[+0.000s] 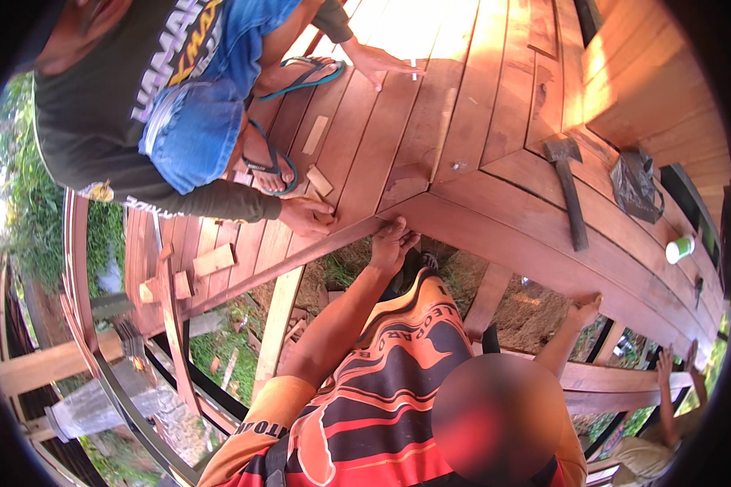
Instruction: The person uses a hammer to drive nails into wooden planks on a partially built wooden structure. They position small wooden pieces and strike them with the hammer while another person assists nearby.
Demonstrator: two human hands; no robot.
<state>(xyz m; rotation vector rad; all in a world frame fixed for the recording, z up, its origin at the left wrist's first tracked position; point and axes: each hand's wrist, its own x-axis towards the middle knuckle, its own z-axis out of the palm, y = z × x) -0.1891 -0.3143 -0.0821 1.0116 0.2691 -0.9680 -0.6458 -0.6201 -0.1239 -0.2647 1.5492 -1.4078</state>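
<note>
Reddish plank [495,231]: co-worker's hand [391,243] grips its edge, fingers together; crouching person's hand [309,217] presses at 9 o'clock. Hold joint flush. Wearer's own hands: cannot tell, unseen.

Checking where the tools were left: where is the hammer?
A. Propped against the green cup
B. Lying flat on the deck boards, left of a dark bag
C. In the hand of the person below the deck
B: the hammer lies on the deck boards, beside the dark bag, unheld.
</note>
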